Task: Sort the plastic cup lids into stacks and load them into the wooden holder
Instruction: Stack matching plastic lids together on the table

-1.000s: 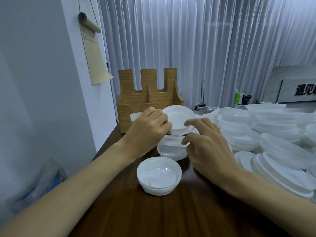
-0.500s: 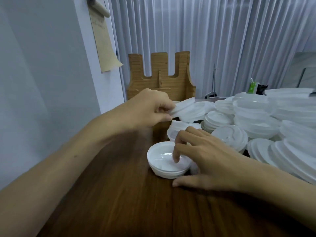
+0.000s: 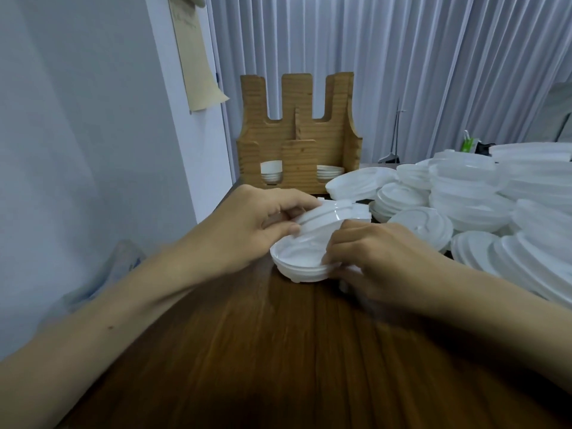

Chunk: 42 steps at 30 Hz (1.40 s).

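Note:
My left hand (image 3: 247,224) pinches a white plastic lid (image 3: 328,213), tilted, just above a small stack of upturned white lids (image 3: 297,264) on the brown table (image 3: 278,351). My right hand (image 3: 380,258) grips the right rim of that stack, fingers curled over its edge. Behind stands the wooden holder (image 3: 297,134), upright, with a few white lids (image 3: 271,171) low in its left slot and more lids (image 3: 329,173) low in its right slot.
A large heap of loose and stacked white lids (image 3: 470,196) covers the right side of the table. A wall (image 3: 93,134) runs along the left edge, with a paper sheet (image 3: 195,54) hanging on it. White curtains (image 3: 402,57) hang behind.
My left hand has brought its lid back from near the holder to just above the near stack. My right hand shifted from resting on the stack to gripping its right rim.

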Each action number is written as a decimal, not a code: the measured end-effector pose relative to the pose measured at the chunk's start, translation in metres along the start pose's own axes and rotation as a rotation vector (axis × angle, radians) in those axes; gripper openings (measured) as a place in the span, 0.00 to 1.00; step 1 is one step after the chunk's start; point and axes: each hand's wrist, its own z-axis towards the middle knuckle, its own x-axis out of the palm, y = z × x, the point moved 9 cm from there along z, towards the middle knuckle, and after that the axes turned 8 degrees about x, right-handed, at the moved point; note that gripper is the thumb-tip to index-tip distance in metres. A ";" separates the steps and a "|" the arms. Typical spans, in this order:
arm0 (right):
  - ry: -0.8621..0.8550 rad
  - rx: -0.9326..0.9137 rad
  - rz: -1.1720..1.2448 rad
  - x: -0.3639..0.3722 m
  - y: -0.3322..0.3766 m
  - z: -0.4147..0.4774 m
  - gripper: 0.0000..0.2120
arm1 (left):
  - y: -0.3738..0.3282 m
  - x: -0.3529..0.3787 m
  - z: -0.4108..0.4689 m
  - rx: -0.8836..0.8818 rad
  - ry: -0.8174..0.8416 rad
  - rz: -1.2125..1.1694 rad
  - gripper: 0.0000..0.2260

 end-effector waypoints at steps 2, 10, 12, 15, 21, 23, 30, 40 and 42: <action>-0.035 -0.002 0.012 -0.001 0.000 0.000 0.05 | 0.001 0.000 0.000 -0.006 -0.016 0.003 0.18; -0.113 0.043 0.034 -0.010 -0.003 0.001 0.09 | 0.018 -0.008 -0.003 -0.183 -0.201 -0.230 0.18; -0.099 0.032 0.043 -0.007 -0.002 0.000 0.09 | 0.023 -0.010 -0.005 -0.213 -0.240 -0.276 0.17; -0.079 0.036 0.045 -0.004 -0.003 0.001 0.09 | 0.025 -0.009 -0.007 -0.230 -0.237 -0.308 0.15; -0.095 0.161 0.150 -0.012 -0.007 0.002 0.19 | 0.022 -0.014 -0.011 -0.215 -0.293 -0.314 0.14; -0.232 0.316 0.199 -0.028 -0.020 0.000 0.23 | 0.023 -0.016 -0.011 -0.208 -0.318 -0.341 0.12; -0.171 0.579 0.215 -0.021 -0.050 -0.002 0.18 | 0.033 -0.001 -0.014 -0.256 -0.201 -0.236 0.13; -0.310 0.660 0.263 -0.030 -0.057 -0.010 0.23 | 0.017 -0.004 -0.018 -0.162 -0.240 -0.169 0.09; -0.303 0.663 0.289 -0.030 -0.061 -0.010 0.33 | 0.020 0.002 -0.016 -0.161 -0.198 -0.221 0.08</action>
